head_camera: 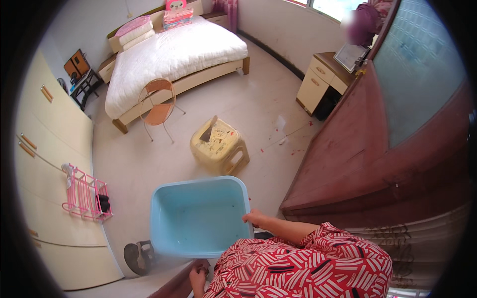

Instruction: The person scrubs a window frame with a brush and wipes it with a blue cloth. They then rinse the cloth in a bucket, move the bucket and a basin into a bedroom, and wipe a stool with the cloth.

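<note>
My right hand (256, 218) grips the right rim of a large light-blue plastic basin (199, 219) in front of my body. The basin is tilted so its inside faces me, with a few small dark spots on its bottom. Lower down, my left hand (198, 276) hangs by the basin's near edge, with its fingers curled beside a reddish-brown door frame. Whether it holds anything is too dark to tell. Beyond the basin stands a worn yellow plastic stool (223, 149), and a scraper (209, 130) with a wooden handle lies on its top.
A round-backed chair (158, 111) stands by a bed (179, 48). At left are a cream wardrobe (56, 130) and a pink rack (87, 195) holding dark shoes. To the right are a reddish-brown door (343, 167) and a desk (320, 78). Red and white scraps (282, 141) litter the floor.
</note>
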Action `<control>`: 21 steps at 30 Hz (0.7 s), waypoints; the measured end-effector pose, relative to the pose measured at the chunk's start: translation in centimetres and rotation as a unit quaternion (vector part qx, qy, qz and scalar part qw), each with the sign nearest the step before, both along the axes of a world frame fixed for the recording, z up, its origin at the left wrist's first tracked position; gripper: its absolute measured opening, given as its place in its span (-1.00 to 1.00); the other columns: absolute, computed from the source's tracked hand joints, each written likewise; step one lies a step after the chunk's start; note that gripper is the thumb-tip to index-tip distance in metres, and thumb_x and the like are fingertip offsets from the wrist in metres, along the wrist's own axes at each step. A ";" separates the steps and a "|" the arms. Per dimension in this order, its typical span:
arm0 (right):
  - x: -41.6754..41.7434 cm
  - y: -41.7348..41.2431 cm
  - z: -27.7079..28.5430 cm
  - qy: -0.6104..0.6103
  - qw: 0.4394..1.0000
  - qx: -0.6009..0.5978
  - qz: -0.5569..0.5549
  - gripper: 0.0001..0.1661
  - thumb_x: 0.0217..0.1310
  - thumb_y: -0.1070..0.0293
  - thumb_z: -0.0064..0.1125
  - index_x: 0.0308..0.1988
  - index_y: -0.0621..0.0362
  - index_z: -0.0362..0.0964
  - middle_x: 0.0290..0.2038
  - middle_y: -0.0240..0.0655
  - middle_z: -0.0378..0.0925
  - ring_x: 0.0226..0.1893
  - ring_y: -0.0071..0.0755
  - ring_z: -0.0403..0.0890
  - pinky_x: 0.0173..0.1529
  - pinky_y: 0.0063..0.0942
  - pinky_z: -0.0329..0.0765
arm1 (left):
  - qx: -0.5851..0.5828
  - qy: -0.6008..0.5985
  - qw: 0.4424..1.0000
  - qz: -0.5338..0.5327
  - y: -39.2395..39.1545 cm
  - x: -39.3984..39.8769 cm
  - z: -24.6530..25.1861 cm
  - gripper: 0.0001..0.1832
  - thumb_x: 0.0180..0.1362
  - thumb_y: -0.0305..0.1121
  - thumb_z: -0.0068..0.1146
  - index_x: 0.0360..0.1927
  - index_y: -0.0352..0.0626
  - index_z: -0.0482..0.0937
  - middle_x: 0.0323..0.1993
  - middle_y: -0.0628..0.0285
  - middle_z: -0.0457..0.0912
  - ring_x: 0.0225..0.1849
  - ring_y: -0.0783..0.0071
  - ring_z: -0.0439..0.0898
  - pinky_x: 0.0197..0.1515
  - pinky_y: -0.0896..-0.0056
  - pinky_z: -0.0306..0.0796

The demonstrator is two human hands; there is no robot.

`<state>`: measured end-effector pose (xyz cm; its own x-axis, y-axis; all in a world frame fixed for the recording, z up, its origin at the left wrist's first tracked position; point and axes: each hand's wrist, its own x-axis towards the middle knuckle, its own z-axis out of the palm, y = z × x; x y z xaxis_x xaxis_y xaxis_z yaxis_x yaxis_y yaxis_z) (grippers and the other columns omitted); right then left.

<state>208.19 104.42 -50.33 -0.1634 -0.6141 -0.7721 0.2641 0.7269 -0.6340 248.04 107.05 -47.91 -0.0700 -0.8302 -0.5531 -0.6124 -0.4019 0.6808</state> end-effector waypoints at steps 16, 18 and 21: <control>-0.8 0.7 5.4 -0.104 0.968 -0.036 -0.223 -0.82 -0.11 0.38 0.09 -0.43 0.21 0.32 -0.71 -0.37 0.17 -0.87 -0.52 0.03 -0.77 -0.49 -0.10 | 0.036 0.092 0.995 -0.014 -5.8 -1.4 2.7 -0.71 0.17 -0.38 0.07 -0.10 -0.38 0.52 -0.37 0.11 0.62 -0.40 0.49 0.56 -0.34 0.51 0.45; -1.0 0.4 6.1 -0.125 0.965 -0.040 -0.228 -0.81 -0.09 0.38 0.08 -0.41 0.20 0.29 -0.70 -0.39 0.15 -0.87 -0.55 -0.01 -0.76 -0.50 -0.13 | 0.038 0.102 0.994 -0.005 -6.2 -1.6 2.4 -0.73 0.17 -0.43 0.05 -0.09 -0.36 0.52 -0.37 0.12 0.62 -0.40 0.49 0.55 -0.32 0.50 0.44; -0.5 0.1 6.3 -0.113 0.961 -0.033 -0.248 -0.81 -0.09 0.38 0.08 -0.42 0.20 0.28 -0.70 -0.41 0.12 -0.86 -0.57 -0.01 -0.76 -0.50 -0.14 | 0.036 0.085 0.996 0.007 -6.3 -1.4 2.9 -0.74 0.17 -0.43 0.06 -0.11 -0.37 0.52 -0.37 0.11 0.62 -0.40 0.47 0.55 -0.33 0.49 0.44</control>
<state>207.64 104.56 -44.05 -0.2812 -0.5530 -0.7843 0.7052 0.4352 -0.5597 246.65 100.77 -44.96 -0.1562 -0.7905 -0.5922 -0.4851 -0.4609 0.7431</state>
